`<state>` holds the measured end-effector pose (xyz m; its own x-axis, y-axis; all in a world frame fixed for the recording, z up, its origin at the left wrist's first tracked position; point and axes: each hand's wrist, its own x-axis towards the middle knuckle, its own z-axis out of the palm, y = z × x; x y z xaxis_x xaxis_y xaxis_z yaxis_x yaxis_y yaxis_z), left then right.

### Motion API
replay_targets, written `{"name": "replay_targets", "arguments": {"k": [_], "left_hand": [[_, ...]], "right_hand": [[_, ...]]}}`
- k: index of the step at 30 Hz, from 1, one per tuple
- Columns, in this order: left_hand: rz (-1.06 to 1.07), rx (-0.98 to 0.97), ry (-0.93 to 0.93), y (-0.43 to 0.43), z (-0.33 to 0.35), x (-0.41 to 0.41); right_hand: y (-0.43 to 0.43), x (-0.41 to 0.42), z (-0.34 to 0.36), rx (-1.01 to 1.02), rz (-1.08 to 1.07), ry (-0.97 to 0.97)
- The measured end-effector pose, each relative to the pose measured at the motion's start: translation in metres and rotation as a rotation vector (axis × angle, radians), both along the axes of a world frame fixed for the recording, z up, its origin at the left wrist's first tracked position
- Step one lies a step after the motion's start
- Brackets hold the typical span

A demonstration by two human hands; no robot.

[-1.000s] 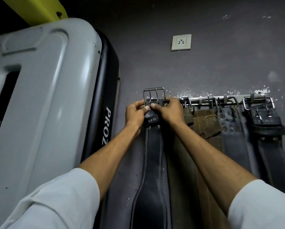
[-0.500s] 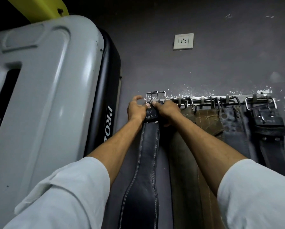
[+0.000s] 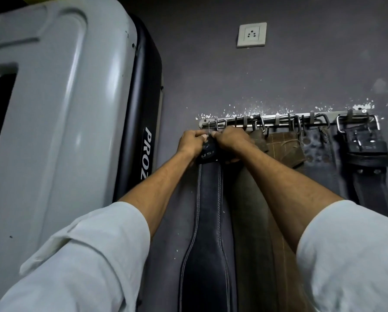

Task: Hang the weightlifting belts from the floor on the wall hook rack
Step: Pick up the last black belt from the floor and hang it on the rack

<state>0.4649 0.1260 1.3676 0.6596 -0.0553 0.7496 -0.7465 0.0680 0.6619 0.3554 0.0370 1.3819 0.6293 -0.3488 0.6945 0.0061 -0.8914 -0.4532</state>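
Note:
A black stitched weightlifting belt [image 3: 208,212] hangs down the wall from the left end of a steel wall hook rack [image 3: 271,119]. My left hand [image 3: 190,143] and my right hand [image 3: 230,140] both grip its top end just below the rack, their fingers closed around the strap by the metal buckle [image 3: 212,127], which sits against the leftmost hooks. Whether the buckle rests on a hook is hidden by my fingers. To the right hang an olive belt [image 3: 251,210], a brown belt [image 3: 285,149], a dusty dark belt [image 3: 319,154] and a black belt [image 3: 366,154].
A large grey and black gym machine housing [image 3: 60,109] stands close on the left, nearly touching the rack's left end. A white wall socket [image 3: 252,34] sits above the rack on the dark wall. My white sleeves fill the lower corners.
Both hands have lowered the black belt's buckle from above the rack down onto the level of its leftmost hooks. The view has shifted closer to the wall.

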Motion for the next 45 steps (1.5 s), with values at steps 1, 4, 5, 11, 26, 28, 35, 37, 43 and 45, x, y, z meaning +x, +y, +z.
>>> {"name": "replay_targets", "arguments": {"k": [1,4,5,11,26,28,35,37,43,45], "left_hand": [[0.009,0.001,-0.022,0.0,-0.005,-0.006],[0.143,0.032,-0.118,0.004,-0.011,-0.022],[0.172,0.029,-0.15,0.004,-0.012,-0.022],[0.267,0.075,-0.268,0.004,-0.019,-0.016],[-0.035,0.012,0.023,0.024,-0.218,-0.04],[-0.093,0.009,0.096,0.027,-0.244,-0.037],[-0.175,-0.019,0.198,0.036,-0.276,-0.063],[-0.156,0.034,0.24,0.042,-0.311,-0.066],[-0.133,0.114,0.311,0.056,-0.369,-0.066],[-0.122,0.104,0.33,0.056,-0.369,-0.07]], "right_hand": [[-0.001,0.0,-0.006,-0.038,-0.046,-0.017],[0.001,-0.003,-0.015,-0.079,-0.114,-0.063],[0.003,-0.005,-0.018,-0.105,-0.128,-0.083],[-0.001,-0.002,-0.05,-0.338,-0.099,-0.295],[-0.017,-0.003,-0.257,0.202,0.41,-0.334],[-0.017,0.002,-0.273,0.289,0.41,-0.331],[-0.011,-0.013,-0.319,0.499,0.49,-0.205],[-0.017,-0.016,-0.348,0.564,0.526,-0.127],[-0.015,-0.022,-0.389,0.553,0.45,-0.041],[-0.01,-0.026,-0.389,0.544,0.409,-0.043]]}}
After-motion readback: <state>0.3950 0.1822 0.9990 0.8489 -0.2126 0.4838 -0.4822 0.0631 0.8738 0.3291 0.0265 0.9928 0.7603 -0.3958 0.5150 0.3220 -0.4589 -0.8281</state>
